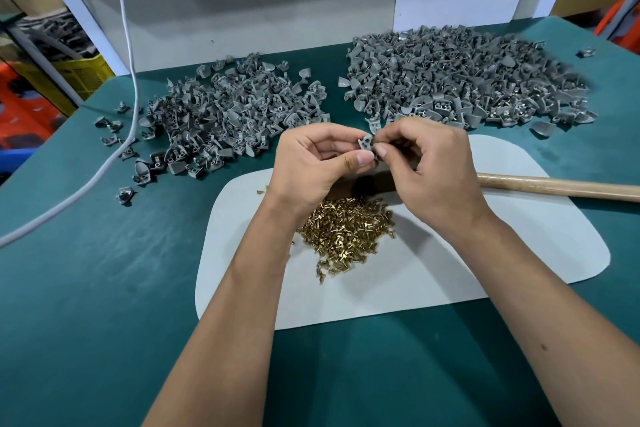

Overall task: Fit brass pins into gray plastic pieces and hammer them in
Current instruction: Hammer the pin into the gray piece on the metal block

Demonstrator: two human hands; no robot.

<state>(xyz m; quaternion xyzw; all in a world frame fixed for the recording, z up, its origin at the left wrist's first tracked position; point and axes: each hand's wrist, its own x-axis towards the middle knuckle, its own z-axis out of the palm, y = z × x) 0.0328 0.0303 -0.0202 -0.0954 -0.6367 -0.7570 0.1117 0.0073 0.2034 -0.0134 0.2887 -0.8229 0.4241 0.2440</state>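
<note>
Through the head camera, I am looking down at the green bench (86,270), and both my hands are meeting above the white mat (485,270). My left hand (311,163) is pinching one gray plastic piece (366,143) between thumb and fingers, with its holed face turned up toward me. My right hand (426,163) is closing its fingertips (380,150) against the piece's 3 o'clock edge; I am probably seating a brass pin there, though the pin itself is hidden under my fingers.

The loose heap of brass pins (346,232) is lying on the mat at 6 o'clock from my hands. A smaller pile of gray pieces (225,114) is sitting at 10 o'clock, and a larger pile (460,80), some showing brass, at 1 o'clock. The hammer's wooden handle (561,186) is stretching away at 3 o'clock, its head hidden beneath my hands.

The piece looks light, rigid and small, so I am judging a fingertip pinch on its outer edges best, keeping the holes uncovered. The pins look tiny and smooth, likely to slip or roll, so gripping one by its shank seems safest.
</note>
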